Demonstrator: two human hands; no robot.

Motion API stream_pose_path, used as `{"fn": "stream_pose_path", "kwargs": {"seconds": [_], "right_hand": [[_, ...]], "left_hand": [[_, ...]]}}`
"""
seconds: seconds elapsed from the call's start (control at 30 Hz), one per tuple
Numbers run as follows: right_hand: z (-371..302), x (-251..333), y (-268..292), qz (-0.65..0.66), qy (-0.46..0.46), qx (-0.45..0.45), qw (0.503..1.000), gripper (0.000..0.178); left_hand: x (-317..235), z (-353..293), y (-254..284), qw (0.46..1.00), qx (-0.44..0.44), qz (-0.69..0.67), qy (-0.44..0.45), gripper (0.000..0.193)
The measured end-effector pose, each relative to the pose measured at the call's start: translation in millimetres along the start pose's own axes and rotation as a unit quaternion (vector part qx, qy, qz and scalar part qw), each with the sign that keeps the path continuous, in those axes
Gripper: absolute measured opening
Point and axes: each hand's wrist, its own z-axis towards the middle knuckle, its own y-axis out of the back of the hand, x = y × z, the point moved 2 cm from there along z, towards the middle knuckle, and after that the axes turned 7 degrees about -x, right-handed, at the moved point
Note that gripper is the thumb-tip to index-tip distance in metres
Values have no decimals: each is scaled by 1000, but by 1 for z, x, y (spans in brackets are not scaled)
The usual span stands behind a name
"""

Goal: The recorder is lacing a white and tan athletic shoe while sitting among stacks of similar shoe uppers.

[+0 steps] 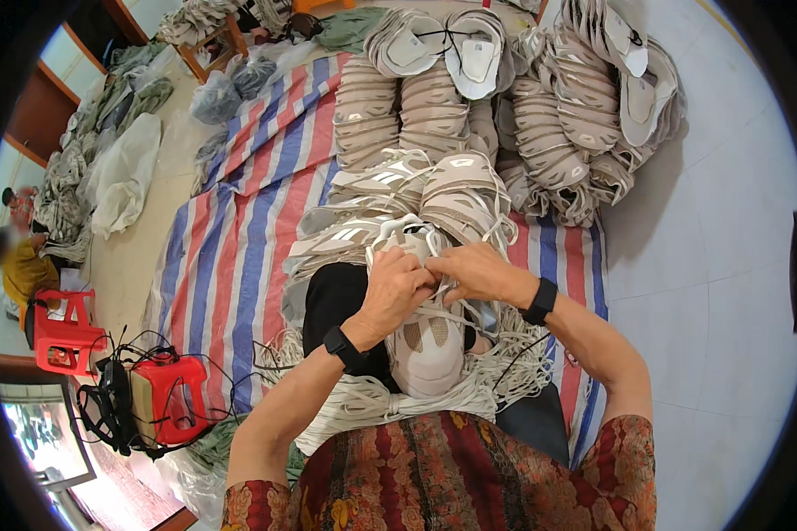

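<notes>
At frame centre, left hand [398, 285] and right hand [480, 273] fingers are pinching shoelace [434, 311]; sneaker upper [428, 361], likely soft, light, is inviting side hold.

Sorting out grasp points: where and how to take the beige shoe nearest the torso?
Probably take the beige shoe by its rounded toe, across the width, from the torso side: the toe points that way and lies uncovered, while white laces crowd the middle.

At centre, the shoe upper [427, 356] is showing matt panels and rough mesh; pale laces [434, 407] below are looking like woven cloth. Lower left, a red plastic stool [175, 396] is gleaming smoothly.
</notes>
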Motion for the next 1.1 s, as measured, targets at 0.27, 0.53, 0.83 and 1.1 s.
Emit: {"fn": "stream_pose_path", "kwargs": {"seconds": [0.27, 0.53, 0.83, 1.1], "right_hand": [[1, -10, 1, 172, 6, -32, 985, 38], [2, -13, 7, 152, -1, 9, 988, 31], [-5, -3, 7, 150, -4, -178, 973, 23], [-78, 50, -24, -35, -7, -178, 983, 21]], "left_hand": [[-5, 6, -4, 997, 34, -5, -73, 9], [128, -73, 167, 906, -37, 417, 61, 9], [198, -225, 259, 901, -79, 336, 262, 21], [61, -75, 77, 973, -57, -115, 191, 31]]}}
